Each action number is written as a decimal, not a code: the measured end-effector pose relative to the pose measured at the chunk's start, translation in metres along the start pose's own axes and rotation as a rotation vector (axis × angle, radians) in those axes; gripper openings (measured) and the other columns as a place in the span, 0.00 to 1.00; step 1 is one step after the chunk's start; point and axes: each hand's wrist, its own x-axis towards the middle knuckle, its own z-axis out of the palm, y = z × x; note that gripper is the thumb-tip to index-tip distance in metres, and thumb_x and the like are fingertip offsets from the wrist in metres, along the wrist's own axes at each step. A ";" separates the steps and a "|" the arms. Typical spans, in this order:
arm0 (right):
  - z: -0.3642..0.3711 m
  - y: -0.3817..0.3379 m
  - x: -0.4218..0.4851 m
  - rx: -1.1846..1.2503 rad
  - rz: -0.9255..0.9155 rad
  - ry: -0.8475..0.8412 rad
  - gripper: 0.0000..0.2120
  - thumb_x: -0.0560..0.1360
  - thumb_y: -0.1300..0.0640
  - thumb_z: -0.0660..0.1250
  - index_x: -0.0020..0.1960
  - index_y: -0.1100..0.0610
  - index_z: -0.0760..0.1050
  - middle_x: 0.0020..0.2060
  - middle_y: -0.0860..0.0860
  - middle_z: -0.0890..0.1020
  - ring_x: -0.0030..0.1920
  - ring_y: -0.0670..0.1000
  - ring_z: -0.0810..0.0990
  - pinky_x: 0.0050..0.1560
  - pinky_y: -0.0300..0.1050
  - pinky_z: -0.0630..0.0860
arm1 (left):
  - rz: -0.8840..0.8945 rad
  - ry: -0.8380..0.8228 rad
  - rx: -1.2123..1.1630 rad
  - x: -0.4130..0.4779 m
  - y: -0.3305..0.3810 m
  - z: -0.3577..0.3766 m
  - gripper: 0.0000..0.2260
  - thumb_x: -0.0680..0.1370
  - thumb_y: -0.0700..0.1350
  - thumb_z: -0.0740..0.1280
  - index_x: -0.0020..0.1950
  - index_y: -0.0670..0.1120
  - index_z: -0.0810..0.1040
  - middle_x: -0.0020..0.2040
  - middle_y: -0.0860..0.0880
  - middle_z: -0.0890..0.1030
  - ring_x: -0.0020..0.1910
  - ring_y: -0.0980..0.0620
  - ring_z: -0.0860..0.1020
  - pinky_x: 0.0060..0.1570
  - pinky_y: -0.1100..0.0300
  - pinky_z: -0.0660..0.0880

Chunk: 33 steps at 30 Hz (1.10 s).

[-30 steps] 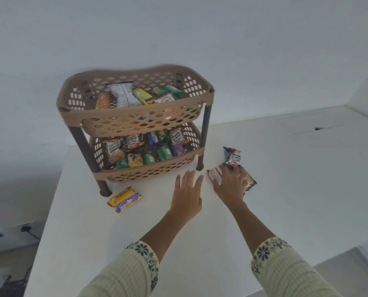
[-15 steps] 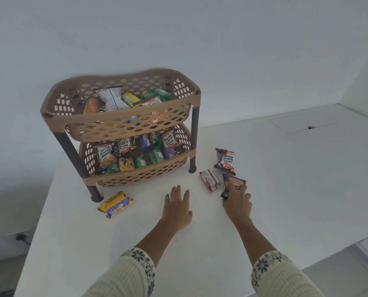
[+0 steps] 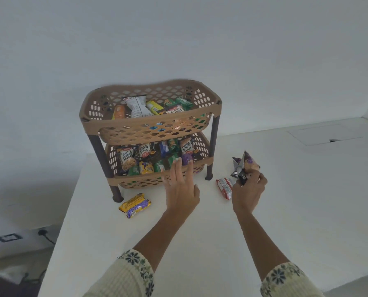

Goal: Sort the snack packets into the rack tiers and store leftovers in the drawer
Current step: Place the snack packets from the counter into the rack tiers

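Head view: white worktop [image 3: 286,221] against a pale wall [image 3: 178,39], with a two-tier rack [image 3: 148,127] holding snack packets [image 3: 145,154].
Right hand [image 3: 248,194] has its grip pinched round a dark packet [image 3: 249,163] lifted off the surface; left hand [image 3: 182,189] hovers, grip wide, before the lower tier. A red-white packet [image 3: 223,186] and two bars [image 3: 135,203] lie loose; a socket [image 3: 8,237] sits low left.

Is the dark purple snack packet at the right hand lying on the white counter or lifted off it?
Lifted: the right hand pinches the dark purple snack packet by its lower end, upright above the white counter.
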 end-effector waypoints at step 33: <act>0.084 -0.317 -0.041 -0.473 -0.804 -0.901 0.34 0.74 0.26 0.48 0.45 0.51 0.80 0.44 0.51 0.82 0.51 0.56 0.80 0.54 0.50 0.74 | -0.246 0.125 0.158 -0.015 -0.137 -0.078 0.36 0.73 0.54 0.66 0.79 0.50 0.56 0.80 0.42 0.50 0.79 0.40 0.46 0.72 0.35 0.45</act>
